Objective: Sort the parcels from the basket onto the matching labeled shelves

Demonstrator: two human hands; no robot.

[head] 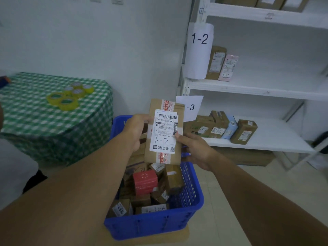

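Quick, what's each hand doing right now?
Left hand: grips the brown cardboard parcel marked 1-2.
Right hand: holds the same parcel's right edge.

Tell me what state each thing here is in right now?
Held parcel: lifted upright, label marked 1-2 facing the camera.
Left hand: grips the parcel's left edge.
Right hand: holds its right edge, thumb in front.
Blue basket: many parcels inside.
Shelf 1-2: two parcels standing on it.
Shelf 1-3: several parcels.

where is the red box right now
In the head view, the red box sits inside the blue basket, bottom centre, among brown parcels and just below the held parcel.
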